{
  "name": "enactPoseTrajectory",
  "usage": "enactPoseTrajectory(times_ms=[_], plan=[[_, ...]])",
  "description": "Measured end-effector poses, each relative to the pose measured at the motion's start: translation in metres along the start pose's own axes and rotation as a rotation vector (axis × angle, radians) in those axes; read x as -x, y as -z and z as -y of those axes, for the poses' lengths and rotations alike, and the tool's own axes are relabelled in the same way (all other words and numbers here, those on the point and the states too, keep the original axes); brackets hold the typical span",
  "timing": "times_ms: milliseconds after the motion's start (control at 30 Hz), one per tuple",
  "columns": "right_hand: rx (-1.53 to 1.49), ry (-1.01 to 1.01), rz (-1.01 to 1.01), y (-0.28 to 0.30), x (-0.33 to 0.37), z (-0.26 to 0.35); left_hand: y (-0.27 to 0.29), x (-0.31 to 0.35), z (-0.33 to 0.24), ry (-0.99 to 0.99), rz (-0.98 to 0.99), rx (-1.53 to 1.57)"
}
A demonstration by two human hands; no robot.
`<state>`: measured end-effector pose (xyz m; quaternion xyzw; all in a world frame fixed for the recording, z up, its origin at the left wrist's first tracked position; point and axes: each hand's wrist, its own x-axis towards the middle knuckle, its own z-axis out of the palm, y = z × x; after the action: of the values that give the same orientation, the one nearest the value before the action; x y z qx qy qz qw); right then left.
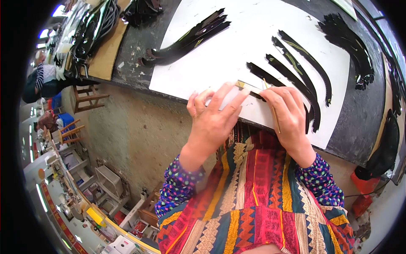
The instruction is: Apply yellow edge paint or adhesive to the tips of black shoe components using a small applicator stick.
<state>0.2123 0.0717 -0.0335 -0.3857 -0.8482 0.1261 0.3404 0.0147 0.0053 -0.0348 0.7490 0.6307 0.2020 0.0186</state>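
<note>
At the near edge of the white sheet [186,55], both my hands work at a short dark strip [255,94] that shows between my fingertips. My left hand [213,118] has its fingers bent, with the tips pressed on the strip's left end, where a small yellowish patch shows. Pinched in my right hand [288,112] is a thin yellowish stick [275,114], and its fingertips touch the strip's right end. Several curved black strips [292,72] with yellowish marks lie fanned out beyond my right hand, which hides parts of them.
A bundle of black strips [190,40] lies at the sheet's far left, and another stack [351,48] at the right on the dark table [135,42]. More black pieces [95,29] pile on a board at far left. Wooden stools [86,98] stand beyond the table edge.
</note>
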Motion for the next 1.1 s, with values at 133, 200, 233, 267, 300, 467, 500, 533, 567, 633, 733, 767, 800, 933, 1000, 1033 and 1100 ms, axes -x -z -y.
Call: enactPoseTrajectory(times_ms=[133, 200, 233, 267, 300, 467, 500, 533, 567, 633, 733, 767, 800, 933, 1000, 1033, 1100], plan=[[-0.026, -0.012, -0.037, -0.013, -0.002, -0.001, 0.0, 0.001, 0.01, 0.036, -0.042, 0.101], [-0.16, -0.077, -0.015, -0.016, -0.004, -0.003, 0.0, 0.0, 0.01, 0.114, -0.163, 0.269], [-0.198, -0.093, -0.036, -0.019, -0.006, -0.006, 0.002, -0.003, 0.005, 0.115, -0.202, 0.25], [-0.198, -0.095, -0.051, -0.019, -0.006, -0.008, 0.001, -0.005, 0.002, 0.1, -0.202, 0.244], [-0.3, -0.139, -0.091, -0.019, -0.005, -0.009, -0.001, -0.006, 0.0, 0.07, -0.21, 0.292], [-0.503, -0.409, -0.357, 0.02, 0.003, -0.027, -0.009, -0.028, -0.024, -0.085, -0.136, 0.386], [-0.525, -0.493, -0.391, 0.03, 0.01, -0.036, -0.009, -0.038, -0.03, -0.166, -0.075, 0.352], [-0.447, -0.507, -0.444, 0.041, 0.015, -0.044, -0.011, -0.047, -0.033, -0.245, -0.012, 0.318], [-0.45, -0.554, -0.45, 0.053, 0.024, -0.057, -0.017, -0.056, -0.034, -0.251, -0.015, 0.314], [-0.383, -0.538, -0.507, 0.072, 0.044, -0.082, -0.028, -0.074, -0.036, -0.345, 0.078, 0.269], [-0.391, -0.561, -0.578, 0.084, 0.077, -0.109, -0.025, -0.088, -0.039, -0.295, 0.32, 0.155], [-0.388, -0.599, -0.606, 0.087, 0.087, -0.113, -0.025, -0.091, -0.039, -0.296, 0.334, 0.132], [-0.393, -0.604, -0.619, 0.087, 0.094, -0.115, -0.025, -0.094, -0.039, -0.307, 0.34, 0.123], [-0.391, -0.682, -0.649, 0.084, 0.105, -0.118, -0.02, -0.103, -0.041, -0.315, 0.398, 0.134], [-0.416, -0.664, -0.614, 0.085, 0.102, -0.118, -0.025, -0.111, -0.038, -0.243, 0.552, 0.287], [-0.422, -0.65, -0.623, 0.085, 0.1, -0.117, -0.027, -0.112, -0.037, -0.28, 0.522, 0.334], [-0.438, -0.656, -0.627, 0.085, 0.102, -0.116, -0.023, -0.117, -0.037, -0.322, 0.563, 0.259]])
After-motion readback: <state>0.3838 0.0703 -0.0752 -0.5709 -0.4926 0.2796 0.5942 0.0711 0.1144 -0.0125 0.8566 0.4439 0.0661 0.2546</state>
